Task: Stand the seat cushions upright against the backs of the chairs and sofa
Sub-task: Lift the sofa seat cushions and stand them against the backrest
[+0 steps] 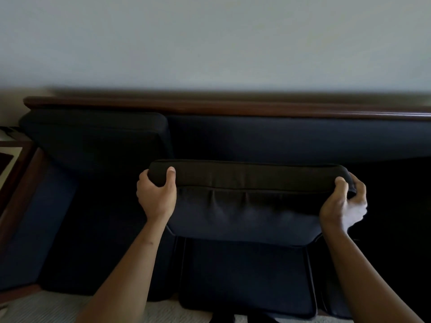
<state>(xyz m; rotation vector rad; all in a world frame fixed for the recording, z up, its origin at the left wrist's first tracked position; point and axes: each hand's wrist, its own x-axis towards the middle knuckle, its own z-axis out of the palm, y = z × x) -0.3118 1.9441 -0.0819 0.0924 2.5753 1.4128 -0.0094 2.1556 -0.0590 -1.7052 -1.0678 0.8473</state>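
Observation:
A dark navy sofa [291, 138] with a brown wooden top rail fills the view. I hold its middle seat cushion [245, 213] tilted up, top edge toward the backrest but apart from it. My left hand [155, 194] grips the cushion's upper left corner, and my right hand [342, 201] grips the upper right corner. Another seat cushion [93, 136] stands upright against the sofa back at the left.
The sofa's left arm [30, 220] with wooden trim runs down the left side. A small side table [11, 159] sits beyond it. A pale wall [210, 43] rises behind the sofa, and light carpet [46, 308] lies in front. The right sofa section is in deep shadow.

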